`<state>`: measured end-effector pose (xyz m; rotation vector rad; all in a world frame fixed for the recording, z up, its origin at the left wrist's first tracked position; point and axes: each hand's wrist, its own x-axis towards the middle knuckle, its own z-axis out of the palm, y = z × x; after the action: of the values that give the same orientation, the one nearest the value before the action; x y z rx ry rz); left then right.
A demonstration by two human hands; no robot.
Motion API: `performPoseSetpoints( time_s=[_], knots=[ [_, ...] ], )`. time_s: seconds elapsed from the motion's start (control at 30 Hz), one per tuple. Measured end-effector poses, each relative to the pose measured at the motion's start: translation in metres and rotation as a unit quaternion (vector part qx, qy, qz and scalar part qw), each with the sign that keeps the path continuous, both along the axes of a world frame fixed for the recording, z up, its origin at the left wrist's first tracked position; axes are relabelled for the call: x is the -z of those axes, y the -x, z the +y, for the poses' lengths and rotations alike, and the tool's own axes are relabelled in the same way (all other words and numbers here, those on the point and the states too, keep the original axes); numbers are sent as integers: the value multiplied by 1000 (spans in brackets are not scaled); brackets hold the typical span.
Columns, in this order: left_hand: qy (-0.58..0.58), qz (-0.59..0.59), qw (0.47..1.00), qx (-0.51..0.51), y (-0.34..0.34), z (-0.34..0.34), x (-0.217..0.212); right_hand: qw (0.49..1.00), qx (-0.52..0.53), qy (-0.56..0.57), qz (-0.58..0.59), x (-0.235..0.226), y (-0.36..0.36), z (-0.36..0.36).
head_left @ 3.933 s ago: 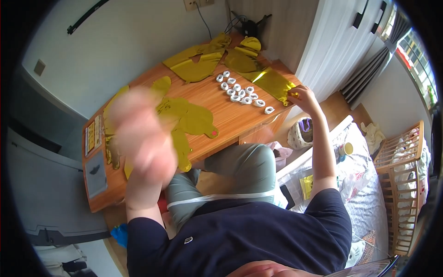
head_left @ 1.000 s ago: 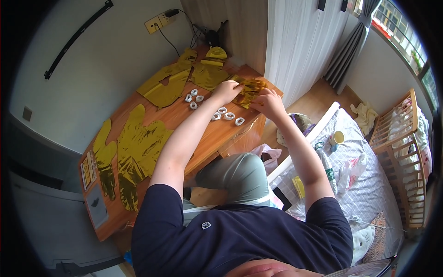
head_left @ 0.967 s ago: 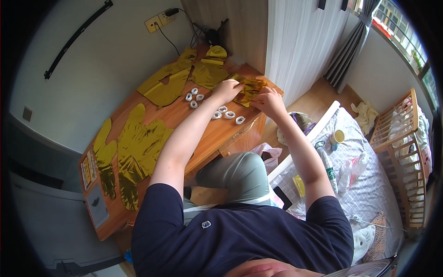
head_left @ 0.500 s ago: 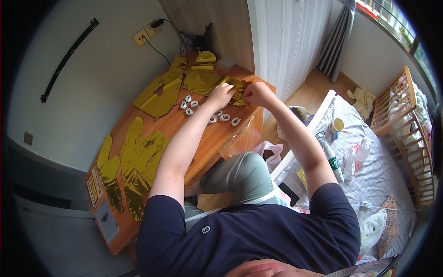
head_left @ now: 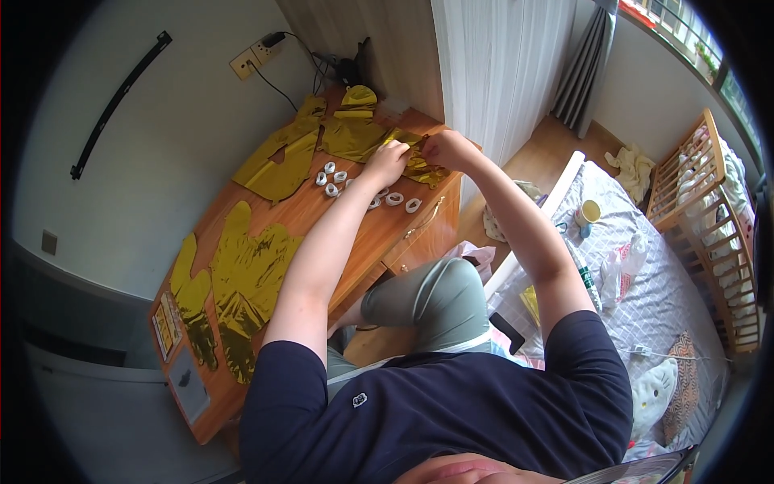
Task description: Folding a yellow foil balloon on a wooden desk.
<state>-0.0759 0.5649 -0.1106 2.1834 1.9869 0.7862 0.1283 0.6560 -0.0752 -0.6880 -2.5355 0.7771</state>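
Note:
Both my arms reach to the far right part of the wooden desk [head_left: 242, 194]. There lies a crumpled gold foil balloon [head_left: 421, 172], flat and without air. My left hand [head_left: 389, 164] is closed with its fingers on the balloon's left side. My right hand [head_left: 448, 151] pinches its upper right edge; the fingertips are partly hidden. Several small white ribbon rolls [head_left: 394, 198] lie just in front of my left hand, some behind my wrist. More flat gold foil balloons [head_left: 278, 173] spread along the wall side, with another large one [head_left: 250, 262] nearer on the left.
A tablet-like grey panel [head_left: 189, 385] lies at the desk's near left corner. Cables run from a wall socket [head_left: 255, 60] behind the desk. Right of me stands a bed [head_left: 637, 323] with a yellow cup [head_left: 588, 213], a bottle and a black phone [head_left: 506, 331]. A wooden crib [head_left: 685, 161] is beyond.
My right hand has shifted slightly up and right along the foil balloon, whose lower part now spreads further right. My left hand has barely moved, and my knee has moved a little.

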Motion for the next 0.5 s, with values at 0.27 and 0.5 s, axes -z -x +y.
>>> performPoseSetpoints(
  time_s=[0.27,0.5],
  knots=[
    [25,15,999,-18,-1,1,-2,999,7,-32,-28,10,4,-9],
    [15,9,1000,11,-3,4,-4,999,14,-14,-39,10,5,7]
  ],
)
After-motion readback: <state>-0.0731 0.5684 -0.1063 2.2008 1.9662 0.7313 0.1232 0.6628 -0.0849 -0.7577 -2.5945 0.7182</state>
